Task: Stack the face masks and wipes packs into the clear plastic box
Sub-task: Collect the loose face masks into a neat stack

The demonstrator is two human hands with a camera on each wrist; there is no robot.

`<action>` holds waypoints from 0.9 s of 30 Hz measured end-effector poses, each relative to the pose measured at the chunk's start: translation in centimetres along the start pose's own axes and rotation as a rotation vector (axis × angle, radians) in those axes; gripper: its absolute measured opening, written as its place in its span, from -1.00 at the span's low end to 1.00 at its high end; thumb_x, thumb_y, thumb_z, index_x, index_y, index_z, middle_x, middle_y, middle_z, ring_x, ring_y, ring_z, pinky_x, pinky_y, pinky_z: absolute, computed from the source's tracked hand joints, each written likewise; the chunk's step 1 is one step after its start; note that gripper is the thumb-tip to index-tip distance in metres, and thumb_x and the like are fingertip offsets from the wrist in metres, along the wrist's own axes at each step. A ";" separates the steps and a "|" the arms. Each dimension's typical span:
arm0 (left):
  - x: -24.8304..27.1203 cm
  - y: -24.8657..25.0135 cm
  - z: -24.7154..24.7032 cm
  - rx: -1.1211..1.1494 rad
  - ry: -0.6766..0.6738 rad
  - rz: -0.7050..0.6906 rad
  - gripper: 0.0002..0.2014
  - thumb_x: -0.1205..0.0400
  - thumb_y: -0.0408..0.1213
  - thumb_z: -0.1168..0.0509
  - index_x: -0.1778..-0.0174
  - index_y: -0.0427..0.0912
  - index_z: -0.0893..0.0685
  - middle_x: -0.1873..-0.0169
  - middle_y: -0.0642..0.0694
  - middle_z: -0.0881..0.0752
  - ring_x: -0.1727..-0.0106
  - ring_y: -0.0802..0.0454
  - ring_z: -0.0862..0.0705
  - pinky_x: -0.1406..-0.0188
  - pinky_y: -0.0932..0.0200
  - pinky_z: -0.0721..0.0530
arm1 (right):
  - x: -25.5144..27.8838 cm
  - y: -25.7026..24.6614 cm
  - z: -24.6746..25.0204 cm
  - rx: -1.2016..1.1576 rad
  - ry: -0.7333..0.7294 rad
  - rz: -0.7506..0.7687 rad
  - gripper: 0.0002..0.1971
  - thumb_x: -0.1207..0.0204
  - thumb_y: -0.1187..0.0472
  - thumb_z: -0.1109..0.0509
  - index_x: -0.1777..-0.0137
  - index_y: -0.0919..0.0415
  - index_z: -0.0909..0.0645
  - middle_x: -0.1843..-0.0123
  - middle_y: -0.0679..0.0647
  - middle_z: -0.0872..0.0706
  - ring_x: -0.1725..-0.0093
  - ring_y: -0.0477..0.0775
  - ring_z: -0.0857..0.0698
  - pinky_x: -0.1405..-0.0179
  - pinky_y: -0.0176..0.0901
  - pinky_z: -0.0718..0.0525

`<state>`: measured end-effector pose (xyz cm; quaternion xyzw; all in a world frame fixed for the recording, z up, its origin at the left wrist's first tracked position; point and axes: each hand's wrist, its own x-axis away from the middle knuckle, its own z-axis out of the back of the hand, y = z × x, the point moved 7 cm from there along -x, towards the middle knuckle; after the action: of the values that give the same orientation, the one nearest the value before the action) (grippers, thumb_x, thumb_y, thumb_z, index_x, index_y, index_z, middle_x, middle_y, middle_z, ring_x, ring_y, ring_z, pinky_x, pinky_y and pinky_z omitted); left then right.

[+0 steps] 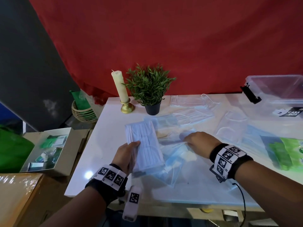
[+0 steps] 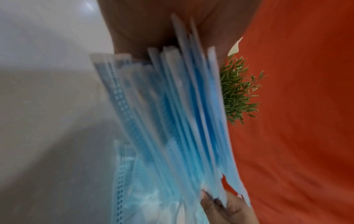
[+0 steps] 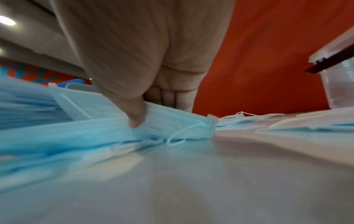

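My left hand grips a stack of pale blue face masks above the white table; the left wrist view shows the stack's edges fanned, a fingertip at its lower end. My right hand is down on a loose blue mask lying on the table, thumb and fingers pinching its edge. More masks lie scattered across the table. The clear plastic box stands at the far right with a black latch. Green wipes packs lie at the right edge.
A candle on a brass holder and a small potted plant stand at the table's back edge. Cardboard boxes and a wicker basket sit left of the table. A red cloth hangs behind.
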<state>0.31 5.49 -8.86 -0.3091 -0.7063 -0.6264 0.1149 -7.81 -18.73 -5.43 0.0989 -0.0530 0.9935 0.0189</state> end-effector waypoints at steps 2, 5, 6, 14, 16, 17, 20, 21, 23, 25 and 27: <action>-0.2 0.0 0.3 -0.022 0.014 -0.001 -0.66 -0.66 -0.32 -0.33 -0.29 -0.47 -0.62 -0.14 -0.47 -0.77 -0.10 -0.43 -0.79 0.03 -0.30 -0.80 | 0.2 0.6 0.7 -0.056 0.023 -0.039 -0.69 -0.70 0.12 -0.16 -0.34 0.09 -0.63 -0.23 0.11 -0.68 -0.20 0.18 -0.65 -0.17 -0.07 -0.58; -0.1 -0.2 0.3 -0.045 0.016 0.004 -0.63 -0.65 -0.29 -0.34 -0.29 -0.47 -0.62 -0.15 -0.49 -0.76 -0.09 -0.47 -0.78 -0.15 -0.49 -0.68 | 0.4 1.4 1.6 -0.152 0.071 -0.068 -0.71 -0.69 0.10 -0.22 -0.23 0.15 -0.71 -0.14 0.11 -0.66 -0.19 0.11 -0.60 -0.21 -0.09 -0.54; 0.0 -0.2 0.2 -0.042 0.011 0.002 -0.63 -0.65 -0.29 -0.34 -0.29 -0.47 -0.62 -0.15 -0.48 -0.76 -0.09 -0.46 -0.78 -0.15 -0.46 -0.70 | 0.6 1.6 1.9 -0.190 0.080 -0.080 -0.71 -0.69 0.09 -0.24 -0.20 0.16 -0.73 -0.10 0.11 -0.66 -0.15 0.11 -0.61 -0.20 -0.09 -0.54; 0.5 -0.9 -1.1 -0.053 0.055 -0.054 -0.71 -0.68 -0.22 -0.34 0.31 -0.28 -0.53 0.61 -0.11 -0.57 0.56 0.01 -0.60 0.65 0.30 -0.43 | 2.2 2.0 6.7 -0.311 0.360 -0.222 -0.75 -0.58 0.21 -0.29 0.20 0.31 -0.72 0.34 0.08 -0.53 0.25 0.11 -0.53 0.20 -0.15 -0.45; 0.5 -1.2 -1.7 -0.060 0.081 -0.084 -0.63 -0.69 -0.21 -0.33 0.38 -0.29 -0.46 0.59 -0.18 -0.53 0.47 -0.07 -0.62 0.60 0.26 -0.48 | 2.5 1.1 7.9 -0.323 0.430 -0.265 -0.79 -0.51 0.19 -0.33 0.27 0.26 -0.71 0.36 0.10 -0.64 0.26 0.15 -0.62 0.22 -0.12 -0.56; 0.7 -1.3 -2.0 -0.047 0.085 -0.095 -0.63 -0.70 -0.21 -0.32 0.37 -0.31 -0.45 0.58 -0.20 -0.54 0.50 -0.06 -0.61 0.58 0.27 -0.51 | 2.5 0.4 8.4 -0.334 0.445 -0.276 -0.83 -0.48 0.17 -0.35 0.22 0.20 -0.74 0.31 0.09 -0.72 0.22 0.16 -0.67 0.18 -0.10 -0.65; 1.3 -1.7 -3.8 -0.059 0.065 -0.099 -0.67 -0.69 -0.17 -0.33 0.30 -0.28 -0.47 0.53 -0.19 -0.51 0.65 0.00 -0.52 0.62 0.28 -0.41 | 2.3 -3.0 8.8 -0.370 0.393 -0.259 -0.83 -0.41 0.15 -0.33 0.18 0.13 -0.76 0.26 0.07 -0.76 0.23 0.16 -0.70 0.15 -0.03 -0.75; 1.4 -1.7 -4.4 -0.093 0.063 -0.106 -0.67 -0.68 -0.15 -0.33 0.29 -0.26 -0.46 0.54 -0.17 -0.48 0.64 -0.02 -0.49 0.62 0.27 -0.39 | 2.2 -4.2 8.6 -0.366 0.367 -0.250 -0.83 -0.39 0.16 -0.33 0.21 0.16 -0.75 0.27 0.08 -0.75 0.25 0.17 -0.70 0.18 -0.03 -0.75; 1.8 -1.8 -5.3 -0.140 0.078 -0.112 -0.71 -0.64 -0.11 -0.34 0.22 -0.25 -0.48 0.48 -0.15 -0.50 0.52 -0.06 -0.51 0.50 0.20 -0.42 | 2.0 -6.3 8.3 -0.344 0.319 -0.249 -0.85 -0.39 0.20 -0.33 0.36 0.21 -0.61 0.35 0.10 -0.64 0.28 0.21 -0.63 0.26 -0.09 -0.66; 2.3 -1.9 -6.0 -0.171 0.075 -0.111 -0.72 -0.55 -0.10 -0.34 0.23 -0.24 -0.48 0.47 -0.15 -0.48 0.47 -0.06 -0.49 0.40 0.12 -0.41 | 1.9 -8.2 7.8 -0.323 0.281 -0.241 -0.67 -0.42 0.22 -0.34 0.51 0.15 -0.31 0.48 0.06 -0.38 0.32 0.21 -0.46 0.37 -0.16 -0.45; 3.0 -1.8 -6.7 -0.154 0.072 -0.122 -0.79 -0.52 -0.20 -0.28 0.24 -0.25 -0.43 0.50 -0.13 -0.42 0.46 -0.03 -0.43 0.42 0.12 -0.35 | 1.7 -9.5 7.3 -0.334 0.263 -0.220 -0.57 -0.44 0.22 -0.34 0.52 0.11 -0.16 0.50 0.04 -0.24 0.33 0.18 -0.38 0.51 -0.23 -0.24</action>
<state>-4.59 -0.04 -7.44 -0.2510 -0.6689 -0.6953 0.0776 -7.61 -10.01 2.97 -0.0305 -0.2028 0.9672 0.1496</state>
